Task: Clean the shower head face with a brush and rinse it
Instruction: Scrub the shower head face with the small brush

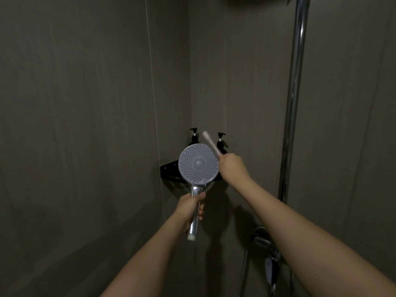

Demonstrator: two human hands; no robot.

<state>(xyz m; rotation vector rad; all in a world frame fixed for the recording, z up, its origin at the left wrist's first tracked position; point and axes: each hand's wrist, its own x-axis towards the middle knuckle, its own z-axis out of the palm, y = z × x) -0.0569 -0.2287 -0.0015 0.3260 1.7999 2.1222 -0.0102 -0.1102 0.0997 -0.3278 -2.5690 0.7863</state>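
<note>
A round shower head (198, 163) with a pale, dotted face points toward me in the middle of the view. Its chrome handle runs down into my left hand (189, 207), which grips it upright. My right hand (232, 166) is closed around a slim white brush (210, 142). The brush slants up and to the left from my fist. Its head sits just above the upper right rim of the shower head face; whether it touches is unclear.
A black corner shelf (169, 169) with two dark pump bottles (194, 136) hangs in the wall corner behind the shower head. A chrome riser pipe (294, 99) runs up the right wall. The mixer valve (264, 241) and hose are at lower right.
</note>
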